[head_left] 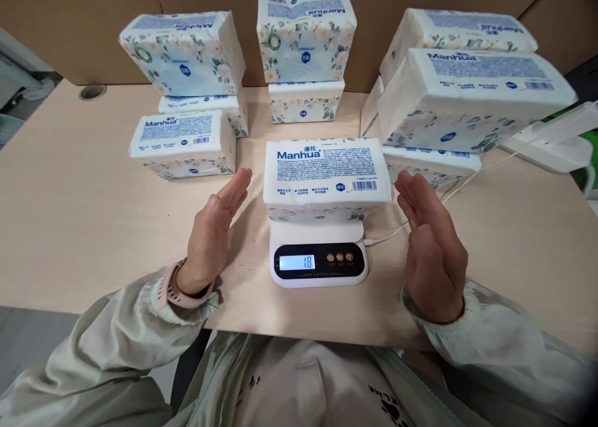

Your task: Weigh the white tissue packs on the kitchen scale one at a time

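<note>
A white and blue Manhua tissue pack lies on top of a small white digital scale, whose lit display reads 1.8. To the left of the pack, my left hand is held with its fingers stretched out, apart from it and holding nothing. On the other side, my right hand has its fingers extended near the pack's right end, with a small gap showing and nothing in its grasp. A pink watch strap circles my left wrist.
Tissue packs stand stacked at the back left, back middle and right. A white cable runs from the scale toward a white object at the right. Brown cardboard walls the table's back; a round cable hole is at the left.
</note>
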{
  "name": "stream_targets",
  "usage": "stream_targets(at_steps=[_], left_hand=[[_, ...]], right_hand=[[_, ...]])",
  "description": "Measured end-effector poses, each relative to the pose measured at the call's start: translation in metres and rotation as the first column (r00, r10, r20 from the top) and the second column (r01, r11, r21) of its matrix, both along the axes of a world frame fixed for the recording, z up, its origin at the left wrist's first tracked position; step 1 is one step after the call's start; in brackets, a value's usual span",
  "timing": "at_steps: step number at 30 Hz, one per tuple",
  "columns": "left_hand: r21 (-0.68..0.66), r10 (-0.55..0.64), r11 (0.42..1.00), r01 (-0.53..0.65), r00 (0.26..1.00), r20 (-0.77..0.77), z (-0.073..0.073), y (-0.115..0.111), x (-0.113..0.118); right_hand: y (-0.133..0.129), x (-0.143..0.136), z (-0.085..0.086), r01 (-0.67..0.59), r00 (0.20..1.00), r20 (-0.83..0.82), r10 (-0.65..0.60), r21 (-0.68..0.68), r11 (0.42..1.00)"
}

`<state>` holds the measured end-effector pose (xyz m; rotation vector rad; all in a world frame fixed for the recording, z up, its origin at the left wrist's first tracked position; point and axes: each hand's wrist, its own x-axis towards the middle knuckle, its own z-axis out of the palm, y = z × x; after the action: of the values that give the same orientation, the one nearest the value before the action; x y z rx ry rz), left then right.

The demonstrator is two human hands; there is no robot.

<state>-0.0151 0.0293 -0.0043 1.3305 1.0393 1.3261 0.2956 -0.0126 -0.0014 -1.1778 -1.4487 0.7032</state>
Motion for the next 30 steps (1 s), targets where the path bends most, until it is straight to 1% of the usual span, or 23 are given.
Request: stream_targets(at_steps=[4,9,14,18,21,27,30], left_hand=[[-0.013,-0.015,1.000,0.015,1.000,-0.006,0.002,-0.001,0.001],[-0.030,-0.004,1.000,0.004,1.000,0.019,0.003,-0.002,0.003],[-0.025,-0.013,1.000,0.013,1.000,0.014,0.002,-0.003,0.004],[-0.016,-0.015,1.000,0.015,1.000,0.013,0.003,-0.004,0.003],[-0.015,-0.011,1.000,0.011,1.000,0.008,0.004,-0.004,0.004],[-0.009,0.017,1.000,-0.017,1.000,0.003,0.006,-0.004,0.006],[0.012,0.001,1.000,-0.001,1.000,0.017,0.005,-0.002,0.007]], right_hand=[[0.001,0.001,-0.002,0.044,0.999,-0.002,-0.044,0.012,0.999],[0.002,-0.001,-0.005,0.043,0.997,-0.067,-0.045,-0.019,0.999],[0.005,0.000,-0.009,0.066,0.995,-0.079,-0.068,-0.020,0.998],[0.007,0.000,-0.012,0.059,0.992,-0.108,-0.058,0.006,0.998],[0.007,0.001,-0.011,0.050,0.990,-0.133,-0.049,0.008,0.999],[0.005,0.003,-0.005,0.052,0.993,-0.109,-0.054,-0.019,0.998],[0.005,0.003,-0.004,0.053,0.991,-0.121,-0.057,-0.039,0.998]])
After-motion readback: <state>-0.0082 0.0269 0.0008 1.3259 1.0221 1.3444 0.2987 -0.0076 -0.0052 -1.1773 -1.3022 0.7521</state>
